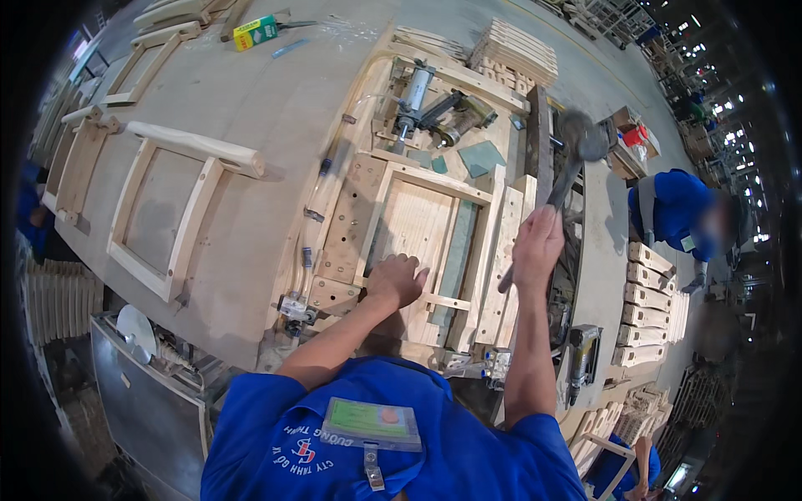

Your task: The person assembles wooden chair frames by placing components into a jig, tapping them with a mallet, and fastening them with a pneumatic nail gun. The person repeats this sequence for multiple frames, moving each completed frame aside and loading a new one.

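A mallet (568,179) is raised in my right hand (537,246), its fingers wrapped round the dark handle. The rounded head points away from me, above the right edge of the jig, and is slightly blurred. Beneath lies a pale rectangular wooden frame (487,250) in the jig. My left hand (396,280) rests on the near left corner of this frame, fingers curled over its near rail and thumb toward the middle. The hand hides that corner joint. The mallet's head is apart from the frame.
Nail guns (465,121) and an air cylinder (415,90) lie beyond the frame. On the left, a finished-looking wooden frame (171,225) lies on the table, with a yellow-green box (255,33) farther off. Another nail gun (583,359) sits at right. A co-worker (681,213) bends near stacked wooden parts (647,309).
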The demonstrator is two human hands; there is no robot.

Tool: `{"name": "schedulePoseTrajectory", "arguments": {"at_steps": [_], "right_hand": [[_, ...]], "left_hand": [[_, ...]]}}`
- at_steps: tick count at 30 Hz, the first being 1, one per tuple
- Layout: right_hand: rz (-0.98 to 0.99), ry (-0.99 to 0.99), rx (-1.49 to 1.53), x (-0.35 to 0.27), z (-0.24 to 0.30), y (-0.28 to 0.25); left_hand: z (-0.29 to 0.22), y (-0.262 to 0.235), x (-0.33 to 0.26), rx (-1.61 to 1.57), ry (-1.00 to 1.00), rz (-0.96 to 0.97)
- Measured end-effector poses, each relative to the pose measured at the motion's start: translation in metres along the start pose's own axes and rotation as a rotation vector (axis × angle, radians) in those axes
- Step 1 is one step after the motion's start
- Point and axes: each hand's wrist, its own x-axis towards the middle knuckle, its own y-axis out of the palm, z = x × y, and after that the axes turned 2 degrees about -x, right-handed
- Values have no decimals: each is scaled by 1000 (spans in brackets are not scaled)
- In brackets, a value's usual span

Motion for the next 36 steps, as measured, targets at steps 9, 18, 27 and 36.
{"name": "schedulePoseTrajectory", "arguments": {"at_steps": [9,18,27,36], "right_hand": [[56,520,-315,-2,-68,-34],[-120,326,-1038,-39,-98,-99],[-144,148,-1126,-84,-70,-146],[-426,444,-1532,-180,-64,-313]], "left_hand": [[4,3,-3,-40,67,-60],[-8,3,-1,-5,118,-112],[-3,9,-8,77,190,-200],[-13,16,-2,-76,250,-154]]}}
